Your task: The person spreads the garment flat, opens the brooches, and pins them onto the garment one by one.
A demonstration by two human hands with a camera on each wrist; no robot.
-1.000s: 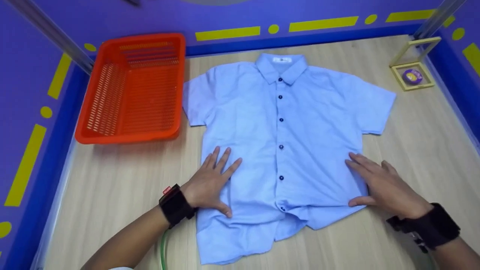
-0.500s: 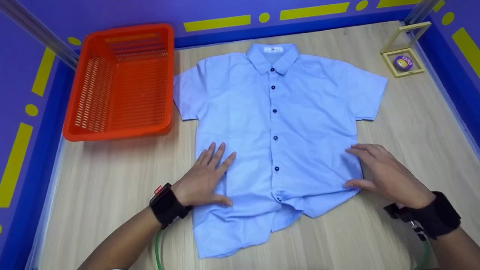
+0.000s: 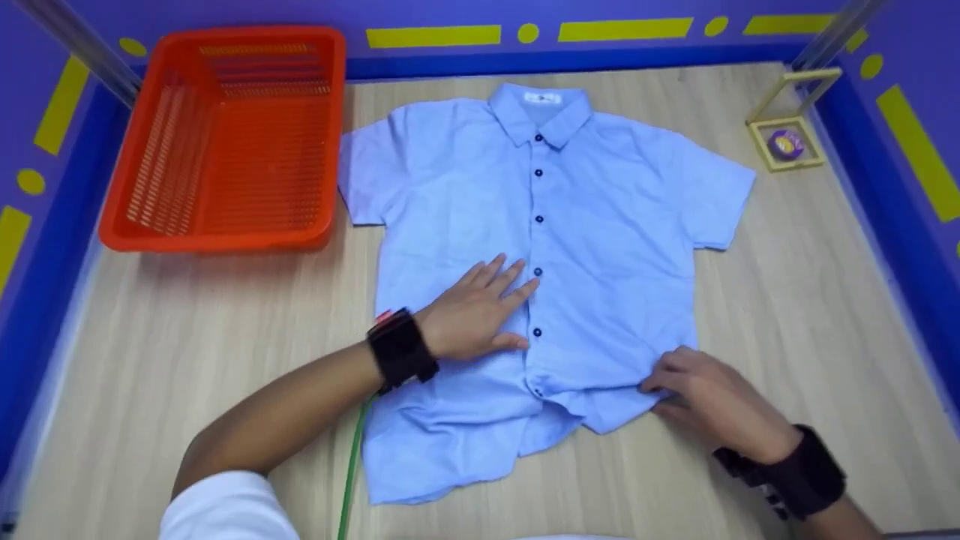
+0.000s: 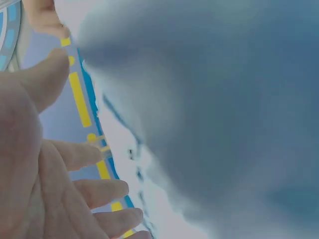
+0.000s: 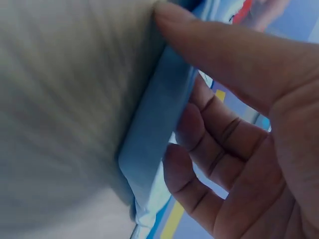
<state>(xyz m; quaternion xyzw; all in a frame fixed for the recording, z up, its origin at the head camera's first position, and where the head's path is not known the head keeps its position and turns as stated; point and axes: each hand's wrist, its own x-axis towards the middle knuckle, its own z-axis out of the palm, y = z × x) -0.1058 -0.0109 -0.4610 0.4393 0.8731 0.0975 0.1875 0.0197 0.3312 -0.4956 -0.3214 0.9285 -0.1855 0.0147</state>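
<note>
A light blue short-sleeved button-up shirt (image 3: 465, 210) lies front up on the table, collar at the far side, its lower hem rumpled and uneven. My left hand (image 3: 472, 315), fingers spread, is over the shirt's middle beside the button placket. In the left wrist view, the fingers of the left hand (image 4: 75, 184) are extended near the blurred cloth. At the lower right corner, my right hand (image 3: 712, 397) holds the shirt's edge. The right wrist view shows the shirt's edge (image 5: 159, 109) between the thumb and curled fingers of the right hand (image 5: 239, 129).
An orange-red plastic basket (image 3: 262, 165) stands at the back left, close to the shirt's sleeve. At the back right is a small yellow frame-like box (image 3: 806, 157) with its lid up and a purple round item (image 3: 786, 144) inside. Purple-blue walls (image 3: 435, 60) border the table (image 3: 817, 322).
My left hand has moved right and away from me, from the shirt's left side to the placket. My right hand has come down and inward to the lower right corner and taken the shirt's edge.
</note>
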